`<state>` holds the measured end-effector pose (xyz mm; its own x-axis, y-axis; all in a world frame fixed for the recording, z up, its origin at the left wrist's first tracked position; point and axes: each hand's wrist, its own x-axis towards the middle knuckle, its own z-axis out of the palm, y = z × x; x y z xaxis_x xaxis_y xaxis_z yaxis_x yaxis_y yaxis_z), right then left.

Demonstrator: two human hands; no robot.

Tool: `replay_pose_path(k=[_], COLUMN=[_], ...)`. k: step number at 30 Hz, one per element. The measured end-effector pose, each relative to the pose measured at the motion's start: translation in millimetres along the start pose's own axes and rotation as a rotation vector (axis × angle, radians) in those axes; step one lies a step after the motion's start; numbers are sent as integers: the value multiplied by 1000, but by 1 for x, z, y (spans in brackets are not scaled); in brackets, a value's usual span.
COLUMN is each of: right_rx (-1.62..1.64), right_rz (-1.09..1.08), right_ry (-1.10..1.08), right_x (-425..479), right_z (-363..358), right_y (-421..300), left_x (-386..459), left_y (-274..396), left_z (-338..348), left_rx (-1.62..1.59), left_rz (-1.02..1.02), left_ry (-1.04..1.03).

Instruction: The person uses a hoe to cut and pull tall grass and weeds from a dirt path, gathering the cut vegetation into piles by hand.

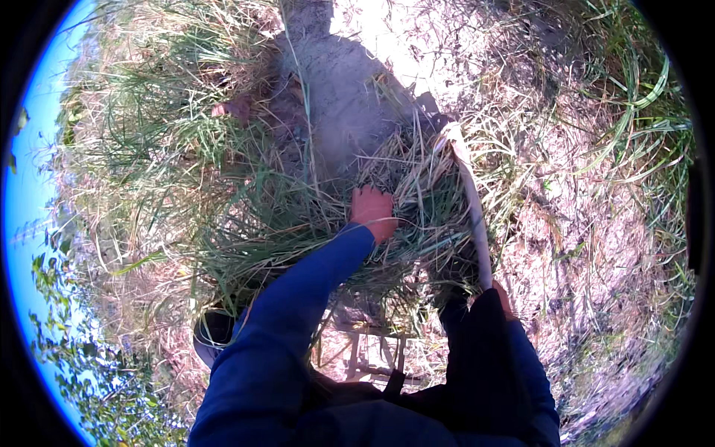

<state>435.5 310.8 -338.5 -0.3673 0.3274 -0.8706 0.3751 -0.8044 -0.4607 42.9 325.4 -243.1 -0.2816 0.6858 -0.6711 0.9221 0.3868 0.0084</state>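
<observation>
A loose heap of long green and dry grass [268,234] lies across the person's front. My left hand [373,211], at the end of a blue sleeve, is closed on the grass near the middle of the view. My right hand [503,299] is low on the right, largely hidden behind dark clothing, beside the lower end of a pale, slightly curved wooden stick [475,215]. The stick's upper end rests among dry stalks; its lower end disappears at the dark clothing. How my right hand's fingers lie cannot be made out.
Shaded bare soil [346,95] lies beyond the heap, with sunlit ground and dry straw [581,234] to the right. Tall grass [167,100] stands at the left and more green blades [642,112] at the right. A slatted wooden object [353,357] shows between the arms.
</observation>
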Motion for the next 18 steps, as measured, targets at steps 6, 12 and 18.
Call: replay_pose_path(k=[6, 12, 18], right_rx=[-446, -543, -183], right_rz=[-213, -507, -685], right_ry=[105, 403, 383], right_x=[-19, -4, 38], right_z=[3, 44, 86], right_y=[-77, -176, -230], left_x=[25, 52, 42], left_y=[-42, -60, -35], left_z=[11, 32, 20], left_rx=[-272, -521, -346], left_rz=[-85, -285, -256], left_ry=[510, -106, 7])
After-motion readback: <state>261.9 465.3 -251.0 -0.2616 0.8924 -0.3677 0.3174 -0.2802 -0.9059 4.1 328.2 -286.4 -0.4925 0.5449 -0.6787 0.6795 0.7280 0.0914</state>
